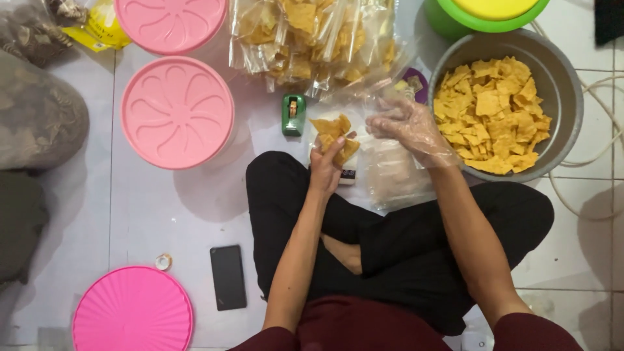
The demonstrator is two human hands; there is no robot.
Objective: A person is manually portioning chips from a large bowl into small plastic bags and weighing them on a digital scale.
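A small clear bag of yellow chips [335,136] is held upright in the left hand [325,168], the grip closed around its lower part, over a small scale [347,174] that is mostly hidden beneath it, just in front of the crossed legs. The right hand [406,123], sheathed in a thin plastic glove, is seen just to the right of the bag mouth, its fingers loosely spread; nothing is clearly held in it, though a chip could be concealed by the glove film. Directly beyond the right hand a grey metal bowl [569,91] filled with loose chips is placed. Under that hand a stack of empty clear bags [393,179] is laid on the floor. Just left of the held bag a green tape dispenser [293,115] stands. Further ahead, filled bags [312,39] are piled. Well to the left, pink lidded tubs [177,112] and a dark phone [228,277] are noted. Judgement: filling is best done with the bag mouth kept open and level, and chips dropped gently so breakage is avoided.
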